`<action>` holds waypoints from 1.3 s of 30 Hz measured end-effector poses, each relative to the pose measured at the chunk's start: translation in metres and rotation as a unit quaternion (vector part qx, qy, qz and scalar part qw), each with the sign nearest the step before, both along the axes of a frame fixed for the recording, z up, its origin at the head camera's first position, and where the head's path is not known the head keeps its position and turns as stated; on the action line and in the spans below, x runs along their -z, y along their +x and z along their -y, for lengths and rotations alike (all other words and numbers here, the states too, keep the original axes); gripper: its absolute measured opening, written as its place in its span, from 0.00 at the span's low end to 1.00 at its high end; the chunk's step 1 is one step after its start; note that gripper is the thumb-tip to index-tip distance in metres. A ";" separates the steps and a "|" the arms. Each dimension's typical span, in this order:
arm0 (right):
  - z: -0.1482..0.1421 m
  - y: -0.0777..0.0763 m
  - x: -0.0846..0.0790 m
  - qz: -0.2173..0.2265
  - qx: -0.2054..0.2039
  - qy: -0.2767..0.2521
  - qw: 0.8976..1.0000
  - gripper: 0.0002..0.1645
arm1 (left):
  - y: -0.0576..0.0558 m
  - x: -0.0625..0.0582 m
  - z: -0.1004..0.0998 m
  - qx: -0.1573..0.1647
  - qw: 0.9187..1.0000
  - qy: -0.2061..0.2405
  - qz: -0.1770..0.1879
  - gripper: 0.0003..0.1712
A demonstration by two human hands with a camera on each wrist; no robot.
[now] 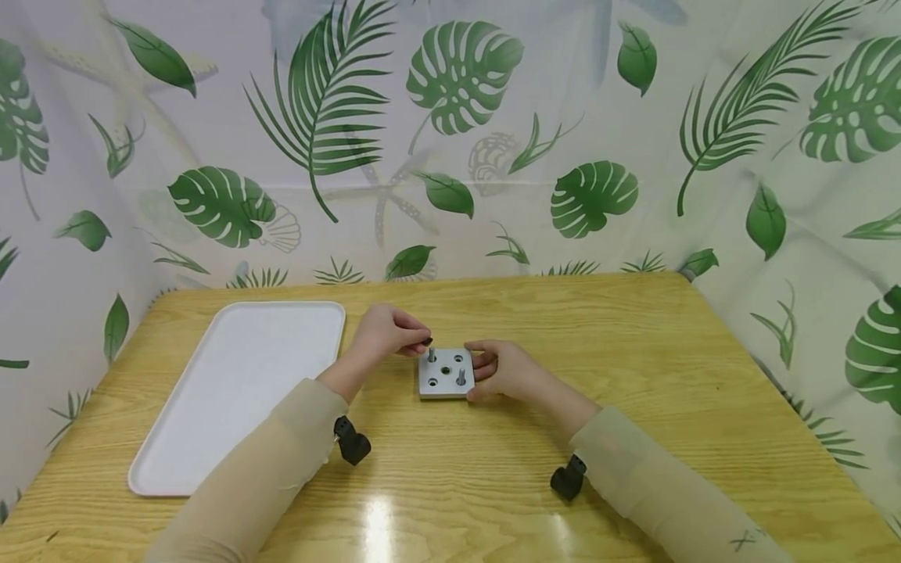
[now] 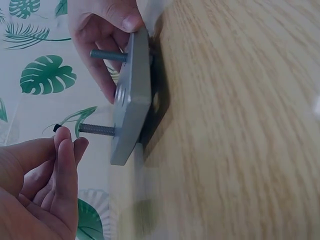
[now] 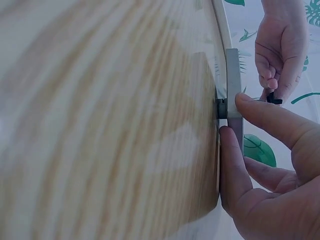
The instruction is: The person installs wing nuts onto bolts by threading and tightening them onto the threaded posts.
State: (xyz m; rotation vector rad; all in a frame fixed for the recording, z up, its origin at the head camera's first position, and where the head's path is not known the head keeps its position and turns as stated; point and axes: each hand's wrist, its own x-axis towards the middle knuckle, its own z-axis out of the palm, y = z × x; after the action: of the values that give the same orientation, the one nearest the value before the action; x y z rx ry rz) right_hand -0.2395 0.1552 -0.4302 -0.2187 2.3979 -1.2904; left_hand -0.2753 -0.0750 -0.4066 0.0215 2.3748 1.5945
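Note:
A square silver metal plate (image 1: 446,391) has several holes and two threaded bolts standing up through opposite corners, one bolt (image 1: 432,355) at the far left and another (image 1: 461,377) at the near right. My right hand (image 1: 512,371) grips the plate's right edge, thumb on the near side and fingers behind. In the right wrist view a bolt head (image 3: 221,108) shows under the plate, between it and the table. Between thumb and fingertips, my left hand (image 1: 389,331) pinches a small black piece (image 2: 57,128) just beside the tip of the far-left bolt. Fingers hide most of that piece.
A white rectangular tray (image 1: 260,375) lies on the wooden table (image 1: 633,344) to the left, partly behind my left forearm. A leaf-printed cloth (image 1: 493,156) hangs along the back and both sides. Each sleeve cuff carries a small black camera (image 1: 352,441).

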 end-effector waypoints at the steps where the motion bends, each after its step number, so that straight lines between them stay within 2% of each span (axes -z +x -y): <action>1: 0.000 0.000 0.000 0.000 -0.001 0.001 1.000 0.52 | 0.000 0.000 -0.001 0.002 1.000 -0.006 0.000 0.11; 5: -0.001 -0.002 0.003 -0.003 0.000 0.003 1.000 0.51 | 0.001 0.002 -0.005 0.005 1.000 -0.018 -0.001 0.11; 15: -0.001 -0.001 0.004 -0.005 -0.001 0.002 1.000 0.51 | 0.004 0.007 -0.010 0.006 1.000 -0.003 -0.012 0.09; 25: -0.001 -0.001 0.004 -0.006 0.000 -0.001 1.000 0.51 | 0.004 0.010 -0.010 -0.004 1.000 0.027 0.005 0.10; 34: 0.000 -0.001 0.004 -0.007 -0.004 -0.007 1.000 0.50 | 0.006 0.007 -0.007 0.025 0.999 0.013 0.021 0.13; 39: 0.000 -0.001 0.003 -0.005 -0.003 -0.004 1.000 0.50 | 0.007 0.008 -0.006 0.039 0.999 -0.004 0.007 0.12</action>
State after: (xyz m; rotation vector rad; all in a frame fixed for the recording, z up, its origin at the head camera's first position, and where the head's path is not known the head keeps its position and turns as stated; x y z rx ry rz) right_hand -0.2406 0.1552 -0.4335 -0.2351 2.3984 -1.2981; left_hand -0.2687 -0.0691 -0.4142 0.1013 2.3396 1.5451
